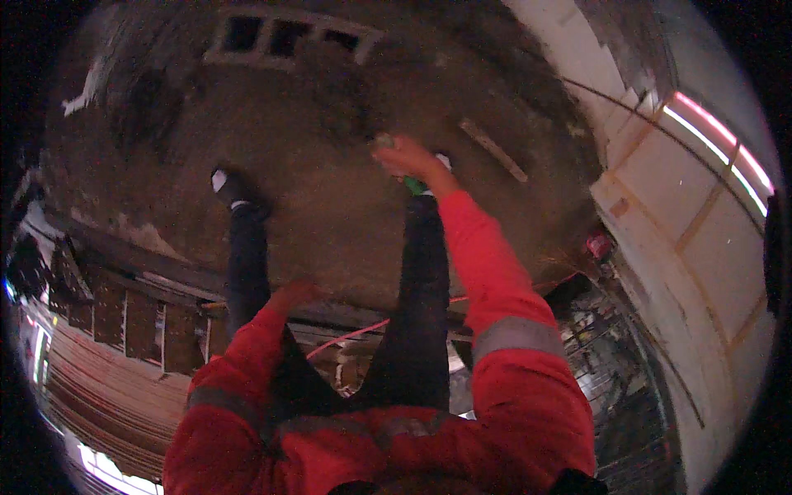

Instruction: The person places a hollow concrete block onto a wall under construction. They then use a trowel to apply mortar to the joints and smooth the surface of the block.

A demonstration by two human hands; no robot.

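Head view looks straight down past the person's red jacket with grey reflective bands and dark trousers onto a rough brown concrete floor (330, 181). The right hand (410, 158) reaches far forward, out past the right knee, with its fingers curled together over a small pale object (381, 140) at the far side of the fist. A short green piece (415, 186) shows just below the hand on the near side. If pale end and green piece belong to one tool, its long axis runs roughly near to far, tilted a little to the left at the far end; the blur and the hand covering the middle make that uncertain, and its exact kind cannot be told. The left hand (295, 293) rests on the left thigh, near the body; whether its fingers are spread or closed cannot be told. A foot in a dark shoe with a white patch (227, 186) stands on the floor to the far left. A wooden strip (493, 149) lies on the floor to the right of the right hand, well apart from it. A thin red cord (355, 332) runs across below the knees.
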